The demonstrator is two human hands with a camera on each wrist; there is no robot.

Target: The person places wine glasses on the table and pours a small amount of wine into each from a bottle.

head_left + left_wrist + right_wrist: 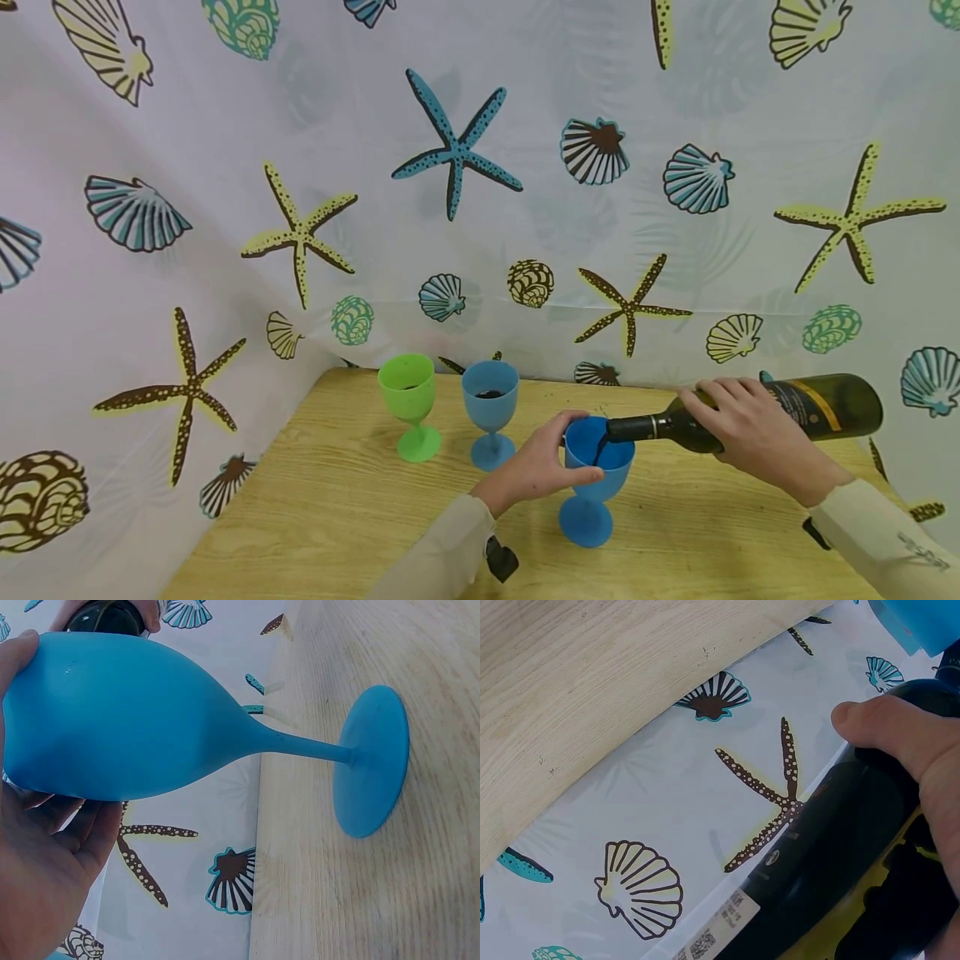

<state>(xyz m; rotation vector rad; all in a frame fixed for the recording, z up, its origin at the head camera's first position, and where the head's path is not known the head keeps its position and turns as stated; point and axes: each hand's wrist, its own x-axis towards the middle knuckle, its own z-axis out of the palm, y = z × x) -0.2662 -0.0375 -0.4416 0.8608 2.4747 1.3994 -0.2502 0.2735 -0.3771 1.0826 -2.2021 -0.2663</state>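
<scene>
A deep blue plastic goblet [587, 521] stands upright on the wooden table, and my left hand [536, 467] holds its bowl near the rim. In the left wrist view the thumb and fingers lie around that bowl [127, 712]. My right hand [757, 437] grips a dark wine bottle [843, 406] by its shoulder, tilted almost level with the neck pointing left. The bottle's mouth is at the goblet's rim, and a dark stream of liquid [601, 450] runs from it into the bowl. The right wrist view shows the bottle's label side [802, 847].
Left of the hands stand a lighter blue goblet [491, 408] and a green goblet [408, 400], both with dark liquid inside. The wooden table [337, 517] ends at a white curtain [510, 233] printed with shells and starfish, behind and at the left.
</scene>
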